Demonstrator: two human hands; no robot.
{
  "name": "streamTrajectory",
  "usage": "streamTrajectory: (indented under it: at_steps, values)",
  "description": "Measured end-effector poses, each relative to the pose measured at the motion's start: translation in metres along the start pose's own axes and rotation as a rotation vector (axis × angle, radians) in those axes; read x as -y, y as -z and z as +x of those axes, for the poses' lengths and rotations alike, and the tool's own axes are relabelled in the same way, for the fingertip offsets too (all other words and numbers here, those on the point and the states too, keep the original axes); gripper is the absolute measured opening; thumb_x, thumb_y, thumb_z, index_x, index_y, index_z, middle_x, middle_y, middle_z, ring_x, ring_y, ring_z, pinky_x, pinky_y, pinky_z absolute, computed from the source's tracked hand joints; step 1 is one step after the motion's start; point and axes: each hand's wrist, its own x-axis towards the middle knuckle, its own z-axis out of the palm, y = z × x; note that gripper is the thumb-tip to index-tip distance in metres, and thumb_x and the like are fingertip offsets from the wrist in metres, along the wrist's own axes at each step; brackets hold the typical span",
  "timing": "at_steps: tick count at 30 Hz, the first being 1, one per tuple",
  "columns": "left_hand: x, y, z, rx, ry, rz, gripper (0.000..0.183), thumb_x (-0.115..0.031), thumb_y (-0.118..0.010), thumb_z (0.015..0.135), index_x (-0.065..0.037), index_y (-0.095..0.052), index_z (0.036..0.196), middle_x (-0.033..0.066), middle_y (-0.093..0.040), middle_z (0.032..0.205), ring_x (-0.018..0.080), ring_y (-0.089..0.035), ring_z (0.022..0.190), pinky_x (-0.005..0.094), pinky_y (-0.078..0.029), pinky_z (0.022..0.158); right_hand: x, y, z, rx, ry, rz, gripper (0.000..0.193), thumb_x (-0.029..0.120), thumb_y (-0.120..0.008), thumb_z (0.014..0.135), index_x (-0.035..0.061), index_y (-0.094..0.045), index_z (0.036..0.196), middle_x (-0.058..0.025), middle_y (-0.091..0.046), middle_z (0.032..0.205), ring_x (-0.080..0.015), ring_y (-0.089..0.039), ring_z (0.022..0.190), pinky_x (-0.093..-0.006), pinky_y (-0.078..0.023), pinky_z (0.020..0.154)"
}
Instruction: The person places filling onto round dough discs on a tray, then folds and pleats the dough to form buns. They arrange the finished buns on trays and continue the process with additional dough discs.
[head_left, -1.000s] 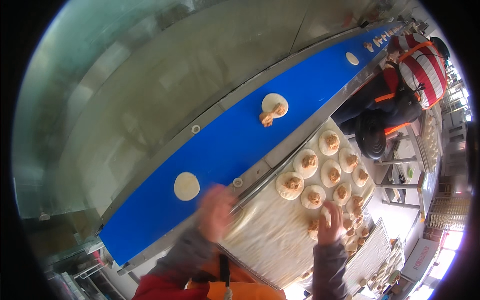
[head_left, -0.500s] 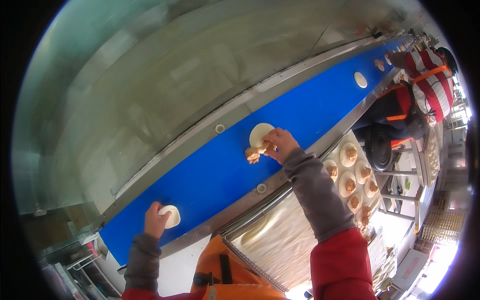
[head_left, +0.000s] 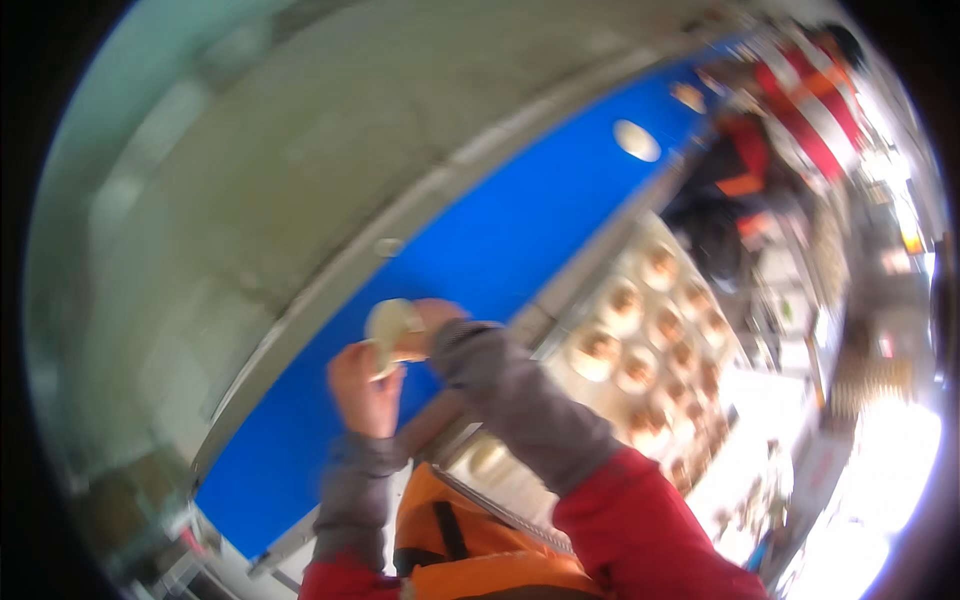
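Motion blurs both of my hands, which meet above the blue conveyor belt [head_left: 560,215]. My left hand [head_left: 365,395] is closed, pinching a thin pale dough round [head_left: 383,360] seen nearly edge-on. Touching or overlapping it is another pale dough shape [head_left: 392,318]; I cannot tell whether these are two rounds or one bent round. My right hand [head_left: 437,315] reaches in from the right with its fingers curled against this dough. Something tan shows under those fingers, too smeared to tell whether it is filling.
To the right stands a tray [head_left: 555,388] with several dough rounds topped with brown filling [head_left: 597,347]. Farther up the belt lies a bare dough round [head_left: 637,141]. A co-worker in a red and white striped top [head_left: 815,100] stands at the belt's far right.
My right hand has left the spot where it pinched filling beside a dough round and come toward my left. My left hand has risen rightward with its dough round. The whole view has shifted.
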Motion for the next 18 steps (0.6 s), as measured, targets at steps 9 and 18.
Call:
streamTrajectory:
  at_steps: [9, 18]
  values:
    - [0.044, 0.056, -0.043, 0.216, 0.487, -0.371, 0.039, -0.011, -0.069, 0.081, -0.003, -0.054, 0.117, 0.0143, -0.059, 0.108, 0.0283, -0.058, 0.097, 0.0395, -0.047, 0.083, 0.036, -0.098, -0.055, -0.181, 0.215, 0.631, 0.05, 0.021, -0.073, 0.078, 0.0059, -0.05, 0.119, -0.0168, -0.063, 0.103, -0.0302, -0.063, 0.098, -0.0402, -0.054, 0.081]
    - [-0.11, 0.005, -0.045, 0.91, -0.083, -0.535, 0.031, -0.009, -0.057, 0.088, 0.0, -0.056, 0.118, 0.006, -0.061, 0.102, 0.0113, -0.059, 0.092, 0.028, -0.051, 0.076, -0.143, -0.007, -0.339, -0.594, -0.225, 1.4, 0.05, 0.007, -0.068, 0.088, 0.0015, -0.041, 0.13, -0.0117, -0.069, 0.09, -0.0171, -0.068, 0.079, -0.0307, -0.057, 0.066]
